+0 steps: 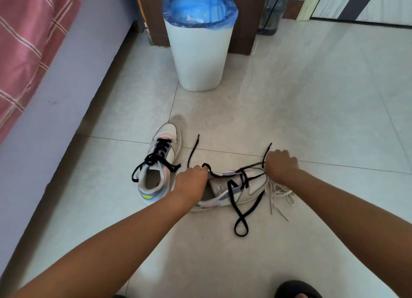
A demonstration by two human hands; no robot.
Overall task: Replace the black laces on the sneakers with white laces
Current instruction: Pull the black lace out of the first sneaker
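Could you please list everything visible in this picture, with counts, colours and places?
sneakers: two, off-white with pastel panels, on the floor; the left one fully laced, the right one lying between the hands.
black laces: two; one tied in the left sneaker, one partly pulled out of the right sneaker.
white laces: loose bundle, floor, right of the right sneaker.
bin: one, white, blue liner, beyond the sneakers.
bed: pink checked cover, far left.
bottle: one, clear, behind the bin.
slipper: dark, bottom edge.
left hand: pinches the black lace.
right hand: grips the black lace.
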